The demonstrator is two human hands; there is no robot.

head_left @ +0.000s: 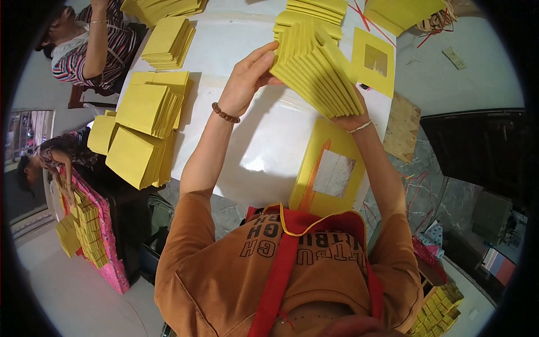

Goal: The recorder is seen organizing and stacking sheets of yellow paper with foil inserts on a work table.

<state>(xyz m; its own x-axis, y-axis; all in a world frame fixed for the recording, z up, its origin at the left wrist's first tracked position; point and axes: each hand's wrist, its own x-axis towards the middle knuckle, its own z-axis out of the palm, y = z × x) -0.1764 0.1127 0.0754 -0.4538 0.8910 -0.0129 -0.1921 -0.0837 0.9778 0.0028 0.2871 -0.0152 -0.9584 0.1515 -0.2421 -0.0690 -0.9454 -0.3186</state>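
Note:
A fanned stack of thick yellow folded pieces, like envelopes (320,76), is held up over the white table between my two hands. My left hand (250,76) grips its left edge, with the thumb and fingers closed on it. At its lower right corner, my right hand (353,117) is wrapped round the pieces, its fingers mostly hidden behind them. Under my right forearm lies a yellow sheet (303,168) with a pale rectangular patch and an orange strip. Beyond the right hand is another yellow sheet (383,84) with a greyish rectangle.
Several yellow stacks (143,109) line the table's left edge, and more yellow stacks (317,11) lie at the far side. Red ties (365,17) lie at the far right. Two other people work at the left, one by a pink-covered table (115,275).

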